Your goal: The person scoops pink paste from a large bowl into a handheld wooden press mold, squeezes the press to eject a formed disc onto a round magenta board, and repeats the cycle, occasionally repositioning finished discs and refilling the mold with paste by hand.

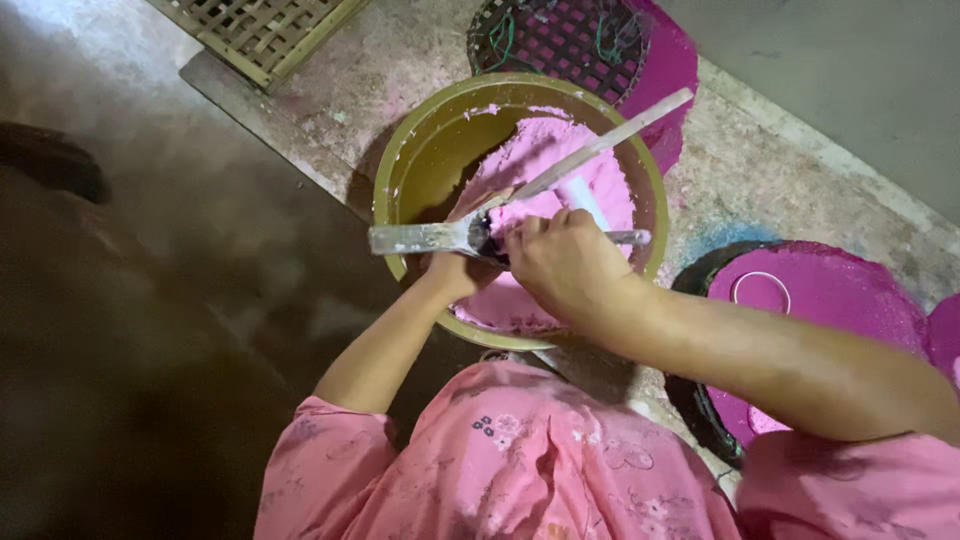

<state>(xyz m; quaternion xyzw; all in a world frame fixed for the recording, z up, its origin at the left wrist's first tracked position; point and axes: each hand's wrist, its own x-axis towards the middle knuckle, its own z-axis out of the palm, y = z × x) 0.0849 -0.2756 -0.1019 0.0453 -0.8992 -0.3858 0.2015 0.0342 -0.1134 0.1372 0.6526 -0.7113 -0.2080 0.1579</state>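
Over the olive-green bowl (412,160) of thick pink paste (560,150) on the stained floor, near its far edge, the right hand (565,262) is clenched around a paint-caked brush (430,237) at the ferrule. The left hand (458,272) sits under it, mostly hidden, so I cannot tell its grip. The brush looks light and stiff but slick with wet paste, best held on its long pale handle (610,140); pink-coated round pieces (830,300) lie just beside the bowl.
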